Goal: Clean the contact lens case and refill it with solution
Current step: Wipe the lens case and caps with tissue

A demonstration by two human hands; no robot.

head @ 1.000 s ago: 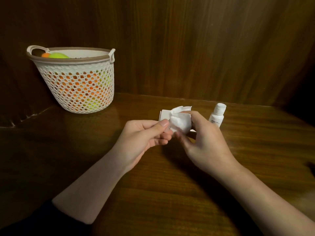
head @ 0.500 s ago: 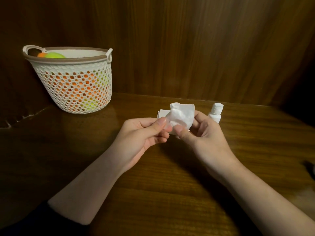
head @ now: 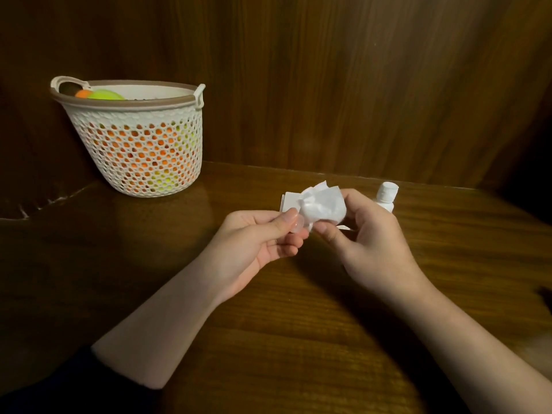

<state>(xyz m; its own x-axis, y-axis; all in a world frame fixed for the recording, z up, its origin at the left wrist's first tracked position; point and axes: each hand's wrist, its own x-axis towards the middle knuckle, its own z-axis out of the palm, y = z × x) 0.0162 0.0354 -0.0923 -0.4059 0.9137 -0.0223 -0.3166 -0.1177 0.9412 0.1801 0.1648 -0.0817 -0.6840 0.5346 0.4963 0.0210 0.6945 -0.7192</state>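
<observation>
At frame centre above the dark wooden desk (head: 268, 354), the left hand (head: 257, 243) pinches a small clear plastic lens case (head: 298, 226). The right hand (head: 373, 243) clutches crumpled white tissue (head: 324, 207) against it, hiding most of the case and half the white solution bottle (head: 387, 196).

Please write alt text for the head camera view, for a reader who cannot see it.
Over a wooden table, the right hand holds a crumpled tissue against a small clear case pinched in the left hand. A white bottle stands behind; a basket sits far left.
</observation>
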